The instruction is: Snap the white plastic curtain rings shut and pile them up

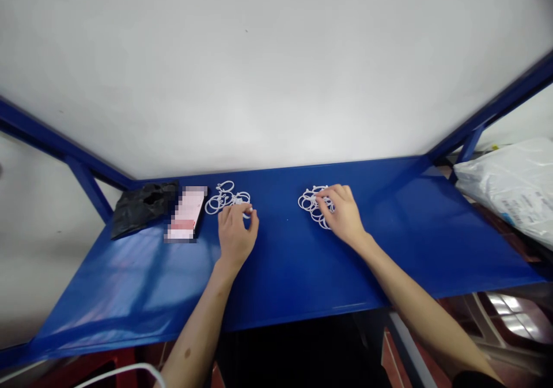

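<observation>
Two groups of thin white plastic rings, which look like looped cable ties, lie on a blue table. My left hand (237, 235) is over the near side of the left group (218, 202); its thumb and forefinger are pinched round a small white part of a ring. Over the right group (309, 202), my right hand (344, 214) reaches in from the right. Its thumb and forefinger close on a white ring at the top of that pile. The hand covers part of the pile.
A phone (188, 212) with a blurred-out screen lies left of the rings, beside a black plastic bag (142, 206). The blue table (285, 278) meets a pale wall behind. Blue frame bars rise at both sides. A white wrapped package (514, 186) sits at the right.
</observation>
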Motion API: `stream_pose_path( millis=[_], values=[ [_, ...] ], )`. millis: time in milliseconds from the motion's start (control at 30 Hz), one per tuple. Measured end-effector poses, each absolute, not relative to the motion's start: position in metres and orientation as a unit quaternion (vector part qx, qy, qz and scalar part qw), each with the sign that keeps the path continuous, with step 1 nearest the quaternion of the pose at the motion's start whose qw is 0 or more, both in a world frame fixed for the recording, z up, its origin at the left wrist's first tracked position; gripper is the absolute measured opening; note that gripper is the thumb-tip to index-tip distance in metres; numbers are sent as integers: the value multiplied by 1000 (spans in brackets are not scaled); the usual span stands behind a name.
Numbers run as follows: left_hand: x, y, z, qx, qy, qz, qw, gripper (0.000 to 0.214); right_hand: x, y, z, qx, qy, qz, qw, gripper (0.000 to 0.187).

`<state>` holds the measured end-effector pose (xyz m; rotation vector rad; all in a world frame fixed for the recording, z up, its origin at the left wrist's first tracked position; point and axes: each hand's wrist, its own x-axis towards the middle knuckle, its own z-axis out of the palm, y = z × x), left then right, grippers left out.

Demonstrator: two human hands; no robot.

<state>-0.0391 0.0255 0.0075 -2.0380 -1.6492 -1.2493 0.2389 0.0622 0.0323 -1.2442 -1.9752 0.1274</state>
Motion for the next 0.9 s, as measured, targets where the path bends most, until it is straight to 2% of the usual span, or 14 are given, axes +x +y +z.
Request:
stream_pose_path(
  millis=[133, 233, 333, 467, 600, 800, 900],
  values=[
    [-22, 17, 8, -756, -457, -463, 76, 14, 208, 29, 26, -414, -797, 218, 382, 15],
    [-11, 11, 4, -801, -407, -436, 59, 14, 194, 16, 17, -408, -745, 371, 376, 23],
    [-4, 8, 1, -830, -377, -407, 56, 13, 192, 15, 8, -422, -678, 451, 399, 26],
    [0, 6, 2, -851, -364, -376, 41, 13, 194, 17, 2, -437, -618, 496, 425, 21],
    [2, 5, 2, -856, -366, -363, 37, 6, 191, 15, -1, -429, -600, 521, 429, 29],
    [4, 3, -3, -855, -384, -349, 17, 1, 188, 13, -2, -432, -633, 492, 412, 16],
    [3, 4, -2, -801, -456, -388, -9, 11, 190, 14, 1, -442, -641, 465, 421, 19]
  ],
)
